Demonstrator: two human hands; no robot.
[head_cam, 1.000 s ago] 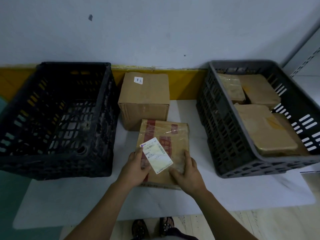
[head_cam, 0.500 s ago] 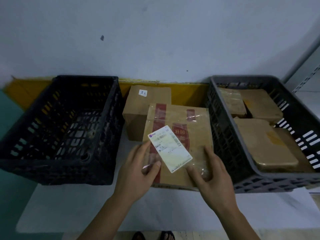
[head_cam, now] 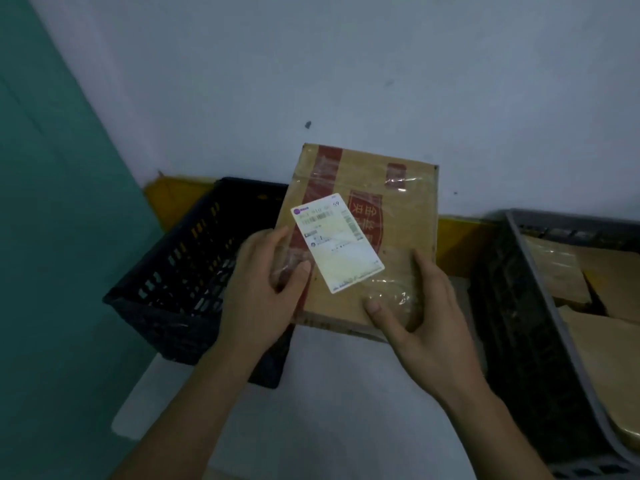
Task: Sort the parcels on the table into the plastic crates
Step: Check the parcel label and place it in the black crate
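Note:
Both my hands hold up a flat brown cardboard parcel (head_cam: 398,216) with red tape, clear tape and a white shipping label. My left hand (head_cam: 263,292) grips its left edge, thumb on the top face. My right hand (head_cam: 419,313) grips its lower right corner, thumb pressed on the clear tape. The parcel is lifted off the white table (head_cam: 346,403), tilted toward me, between the two crates. The black plastic crate (head_cam: 180,271) stands at the left and looks empty. The grey plastic crate (head_cam: 540,327) at the right holds several brown parcels (head_cam: 609,348).
A white wall rises behind the table, with a yellow strip (head_cam: 457,244) along its base. A teal surface (head_cam: 52,237) fills the left side. The larger cardboard box seen earlier is hidden behind the raised parcel.
My hands have lifted the flat parcel from the table and raised it toward the camera. The view has swung left and up, so the grey crate sits at the right edge.

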